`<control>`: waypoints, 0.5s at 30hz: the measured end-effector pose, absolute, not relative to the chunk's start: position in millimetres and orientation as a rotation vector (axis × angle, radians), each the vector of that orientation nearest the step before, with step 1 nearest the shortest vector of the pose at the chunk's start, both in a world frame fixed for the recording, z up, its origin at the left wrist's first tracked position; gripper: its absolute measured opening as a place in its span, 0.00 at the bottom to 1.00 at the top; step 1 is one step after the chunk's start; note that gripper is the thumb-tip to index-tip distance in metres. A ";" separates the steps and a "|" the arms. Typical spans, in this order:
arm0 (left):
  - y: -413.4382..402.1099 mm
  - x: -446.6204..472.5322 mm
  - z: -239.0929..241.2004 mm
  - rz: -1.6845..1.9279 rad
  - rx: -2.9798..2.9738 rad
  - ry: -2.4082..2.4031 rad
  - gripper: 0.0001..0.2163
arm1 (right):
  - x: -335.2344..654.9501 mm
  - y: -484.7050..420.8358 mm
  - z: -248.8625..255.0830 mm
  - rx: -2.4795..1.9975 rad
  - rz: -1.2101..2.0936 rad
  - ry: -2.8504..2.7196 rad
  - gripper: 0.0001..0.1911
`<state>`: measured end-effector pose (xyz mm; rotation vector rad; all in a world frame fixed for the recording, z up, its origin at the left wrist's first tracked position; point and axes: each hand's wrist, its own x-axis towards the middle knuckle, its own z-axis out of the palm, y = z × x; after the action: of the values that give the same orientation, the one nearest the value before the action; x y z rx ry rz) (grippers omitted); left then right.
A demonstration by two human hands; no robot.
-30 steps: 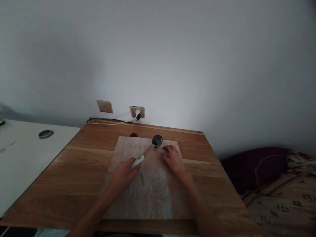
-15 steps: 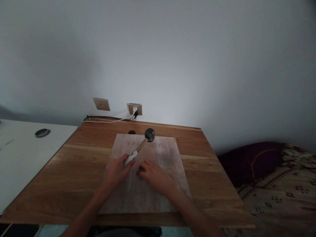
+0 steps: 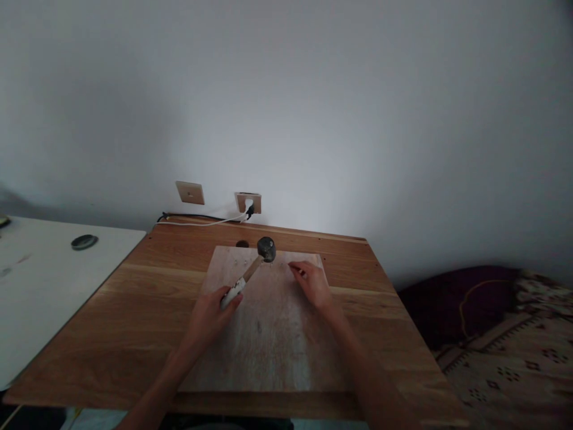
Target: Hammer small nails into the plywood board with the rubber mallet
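My left hand (image 3: 215,313) is wrapped round the white-and-wood handle of a mallet (image 3: 252,270) with a dark, rounded head. The mallet's head points away from me over the far part of a pale wooden board (image 3: 268,352). Over the board's far right part is my right hand (image 3: 312,283), thumb and fingertips pinched together. Whatever is in the pinch is too small to make out. A row of tiny nail-like specks (image 3: 236,261) runs along the board's far edge, just left of my right fingertips.
The board lies on a brown wooden table (image 3: 120,322). Cables (image 3: 197,224) run along its back edge to a wall socket (image 3: 249,203). A white surface (image 3: 36,298) with a dark round lid (image 3: 84,242) adjoins at left. Patterned fabric (image 3: 505,364) lies at right.
My right hand has moved from the board's middle away from me and rightward to its far right part. My left hand and the mallet have shifted only slightly.
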<state>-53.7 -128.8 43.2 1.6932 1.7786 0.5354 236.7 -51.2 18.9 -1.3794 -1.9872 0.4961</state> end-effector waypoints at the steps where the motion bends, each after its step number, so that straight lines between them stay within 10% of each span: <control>1: -129.4 -53.7 43.3 0.543 1.689 1.771 0.22 | 241.7 -43.3 16.3 -1.417 0.509 -1.942 0.12; 15: -130.2 -39.8 48.5 0.501 1.728 1.755 0.20 | 240.6 -28.4 12.5 -1.555 0.270 -2.129 0.05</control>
<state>-39.8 -130.2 48.5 1.7280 1.7548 0.5011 240.6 -28.4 12.5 -1.5550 -2.1293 0.2701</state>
